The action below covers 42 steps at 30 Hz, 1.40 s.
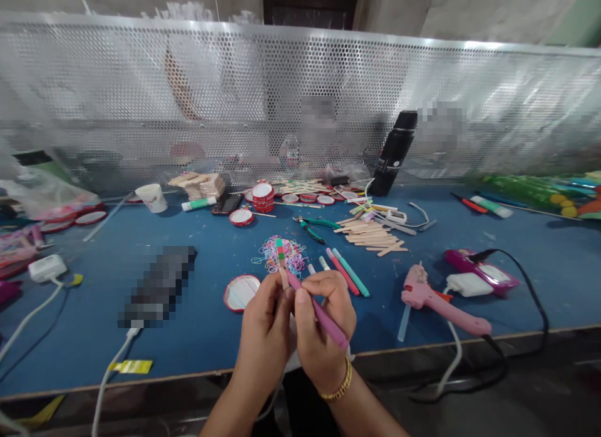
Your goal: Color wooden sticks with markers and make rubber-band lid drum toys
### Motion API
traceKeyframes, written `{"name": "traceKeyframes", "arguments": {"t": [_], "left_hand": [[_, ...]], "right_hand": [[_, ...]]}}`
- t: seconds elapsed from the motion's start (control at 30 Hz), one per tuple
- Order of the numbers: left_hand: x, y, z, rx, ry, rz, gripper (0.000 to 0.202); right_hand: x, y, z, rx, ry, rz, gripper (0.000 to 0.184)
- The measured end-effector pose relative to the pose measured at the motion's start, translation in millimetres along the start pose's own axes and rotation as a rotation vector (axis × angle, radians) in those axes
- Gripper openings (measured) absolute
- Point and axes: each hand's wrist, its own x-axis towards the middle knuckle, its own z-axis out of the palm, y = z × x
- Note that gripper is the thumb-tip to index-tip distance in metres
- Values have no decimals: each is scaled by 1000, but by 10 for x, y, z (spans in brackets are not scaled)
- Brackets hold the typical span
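Pinched in my left hand (267, 321) is a wooden craft stick (280, 254), held upright, its far end coloured in green and red bands. My right hand (323, 321) grips a pinkish-purple marker (328, 324) like a pen. The marker's tip meets the stick just below the coloured bands. Right behind the stick lies a pile of small coloured rubber bands (295, 255). Left of my hands sits a round white disc with a red rim (240, 293). Pink and teal markers (351, 272) lie beyond my right hand.
Loose craft sticks (370, 233) and green-handled pliers (312, 227) lie behind the markers. A pink glue gun (436, 299) with cables rests at right. At left is a phone (162, 283) on a white cable. A black bottle (393, 155) leans against the perforated metal screen (235, 99).
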Motion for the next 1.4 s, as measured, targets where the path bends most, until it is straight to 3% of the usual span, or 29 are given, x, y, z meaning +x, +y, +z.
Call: {"name": "traceKeyframes", "arguments": {"t": [0.2,0.53,0.77,1.07,1.4], "left_hand": [[5,2,-1,10,4,7,16],[-5,24,8,-11,7,14,17],[-1,-2,-9,8,-7,4,15],[0,22,11,-12,1,2,17],[0,30,4,3,6,22,18]], "right_hand": [[-27,20,4,19,33,18,10],[9,-1,0,8,-20,-16,9],[-31,17,6,0,37,36,8],[8,-14,-8,-1,-26,-23,9],[-14,4,6,0,23,0,8]]}}
